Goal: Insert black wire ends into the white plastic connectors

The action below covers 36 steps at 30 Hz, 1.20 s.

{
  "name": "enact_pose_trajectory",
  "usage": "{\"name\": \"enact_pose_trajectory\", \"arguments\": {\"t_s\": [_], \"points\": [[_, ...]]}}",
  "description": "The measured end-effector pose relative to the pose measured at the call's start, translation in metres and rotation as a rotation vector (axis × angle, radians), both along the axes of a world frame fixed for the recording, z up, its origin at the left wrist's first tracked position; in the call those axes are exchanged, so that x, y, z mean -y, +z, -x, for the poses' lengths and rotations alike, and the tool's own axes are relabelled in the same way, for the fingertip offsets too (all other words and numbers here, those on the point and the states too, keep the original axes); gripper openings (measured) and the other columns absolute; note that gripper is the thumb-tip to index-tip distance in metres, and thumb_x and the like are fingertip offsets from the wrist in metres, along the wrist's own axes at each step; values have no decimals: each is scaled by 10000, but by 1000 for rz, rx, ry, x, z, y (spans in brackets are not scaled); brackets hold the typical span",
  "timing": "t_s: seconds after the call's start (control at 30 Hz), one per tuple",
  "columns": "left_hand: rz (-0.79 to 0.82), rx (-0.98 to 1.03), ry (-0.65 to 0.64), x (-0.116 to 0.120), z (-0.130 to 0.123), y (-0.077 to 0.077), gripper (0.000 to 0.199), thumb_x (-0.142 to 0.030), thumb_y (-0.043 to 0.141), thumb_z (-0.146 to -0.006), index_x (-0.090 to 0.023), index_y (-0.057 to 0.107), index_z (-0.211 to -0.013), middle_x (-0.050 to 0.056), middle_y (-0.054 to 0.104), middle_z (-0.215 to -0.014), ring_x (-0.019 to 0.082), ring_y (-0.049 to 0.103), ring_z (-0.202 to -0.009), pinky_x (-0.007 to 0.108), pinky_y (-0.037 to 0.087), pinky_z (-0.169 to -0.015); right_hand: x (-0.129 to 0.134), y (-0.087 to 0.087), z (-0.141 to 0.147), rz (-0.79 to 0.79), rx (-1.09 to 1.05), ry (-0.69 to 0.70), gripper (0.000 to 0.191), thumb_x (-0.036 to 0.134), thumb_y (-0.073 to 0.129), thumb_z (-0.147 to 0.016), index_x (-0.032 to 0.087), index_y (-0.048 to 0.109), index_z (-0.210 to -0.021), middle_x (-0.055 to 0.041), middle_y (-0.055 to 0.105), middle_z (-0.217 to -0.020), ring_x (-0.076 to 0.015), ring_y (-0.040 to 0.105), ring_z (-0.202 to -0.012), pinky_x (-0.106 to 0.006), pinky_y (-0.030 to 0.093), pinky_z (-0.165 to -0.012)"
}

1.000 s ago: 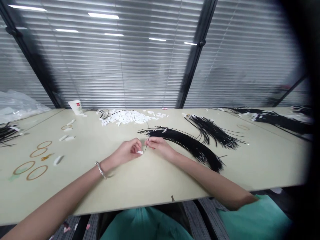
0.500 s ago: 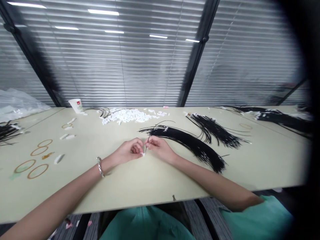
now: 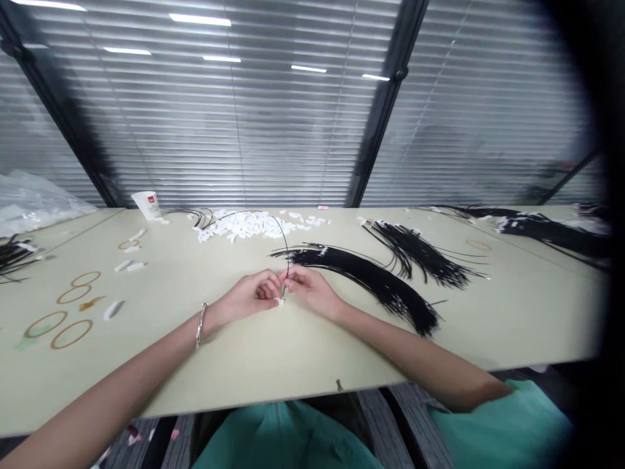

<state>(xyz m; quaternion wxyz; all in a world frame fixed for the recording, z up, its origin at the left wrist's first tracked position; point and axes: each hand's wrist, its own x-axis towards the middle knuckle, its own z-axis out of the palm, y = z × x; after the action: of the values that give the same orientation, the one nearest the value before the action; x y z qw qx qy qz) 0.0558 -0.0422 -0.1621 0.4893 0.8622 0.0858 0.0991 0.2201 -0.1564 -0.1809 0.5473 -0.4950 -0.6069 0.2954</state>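
Observation:
My left hand is closed, its fingertips pinching a small white plastic piece just above the tabletop. Close beside it, my right hand pinches a thin black wire. The wire's lower end meets the white piece; whether it is inside cannot be seen. Its upper part rises and arches left over a heap of white pieces. Right behind my right hand lies a thick bundle of black wires.
A second black wire bundle lies farther right, and more wires at the far right. Rubber bands and loose white pieces are on the left. A paper cup stands at the back, near a clear plastic bag.
The wire's free upper end has swung from the right over to the left. Both hands stay almost in the same place, still together at the white piece.

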Motion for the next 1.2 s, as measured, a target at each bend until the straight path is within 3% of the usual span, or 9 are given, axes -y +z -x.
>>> {"name": "enact_pose_trajectory", "arguments": {"t_s": [0.5,0.77,1.2], "points": [[-12,-8,-6,1,0,1,264,-292,591,-772,-149,485,-968,39,611,-911,92,575,-801,222,460,-711,2,2,1,-11,9,14,209,275,502,-891,88,567,-959,-42,554,-846,-104,514,-771,-191,404,-729],[-5,-10,2,3,0,3,288,-286,593,-771,-150,458,-987,44,609,-908,86,562,-773,224,461,-700,2,1,2,-36,114,-18,141,189,495,-901,118,586,-982,-19,562,-875,-93,519,-796,-174,382,-722],[-3,10,30,2,0,0,285,-298,602,-766,-149,462,-964,26,590,-855,83,558,-760,213,456,-693,2,-2,3,-10,107,16,142,117,533,-844,128,563,-983,-2,542,-858,-75,495,-773,-153,389,-711]]}}
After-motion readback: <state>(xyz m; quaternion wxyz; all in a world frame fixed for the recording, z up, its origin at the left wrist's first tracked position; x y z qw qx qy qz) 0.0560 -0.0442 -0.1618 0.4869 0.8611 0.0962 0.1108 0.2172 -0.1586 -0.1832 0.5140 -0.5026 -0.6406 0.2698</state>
